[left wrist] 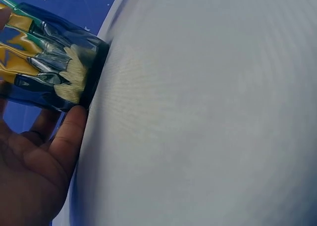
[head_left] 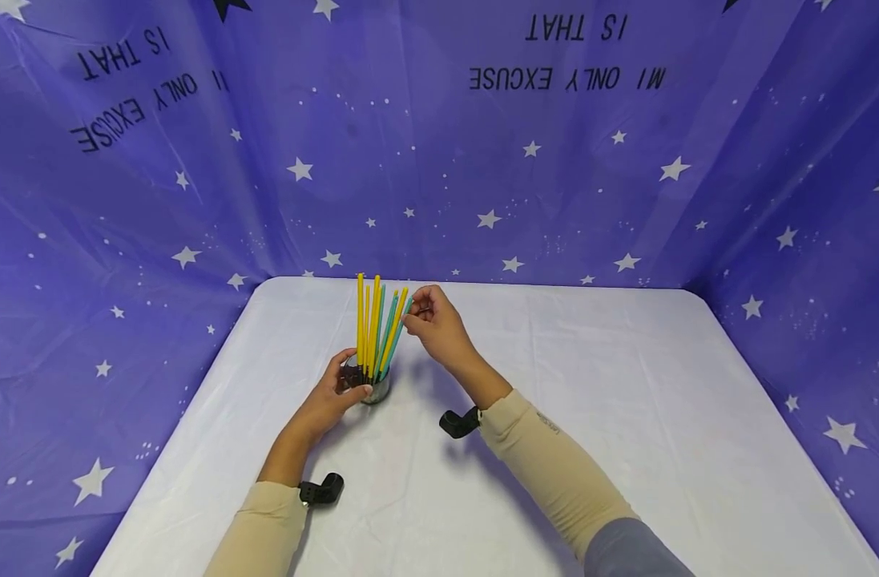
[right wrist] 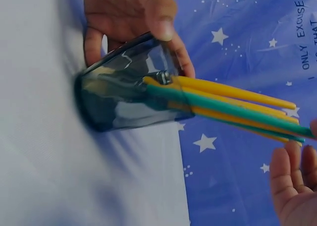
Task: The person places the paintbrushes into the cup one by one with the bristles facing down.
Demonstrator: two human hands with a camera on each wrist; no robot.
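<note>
A clear glass cup [head_left: 379, 391] stands on the white tabletop, left of centre, with several paintbrushes [head_left: 370, 328] in it. Their handles are yellow and green and point up; pale bristles [left wrist: 74, 77] show through the glass at the bottom. My left hand [head_left: 329, 407] grips the cup from the left, thumb on the near side. At the upper right of the bunch, my right hand [head_left: 442, 327] pinches the top end of a green-handled paintbrush [right wrist: 233, 111], whose lower end is inside the cup.
A white cloth [head_left: 590, 417] covers the table. Purple star-printed curtains [head_left: 439, 144] rise behind it and on both sides. A black wrist camera [head_left: 459, 423] sits on the right wrist and another wrist camera [head_left: 322, 490] on the left.
</note>
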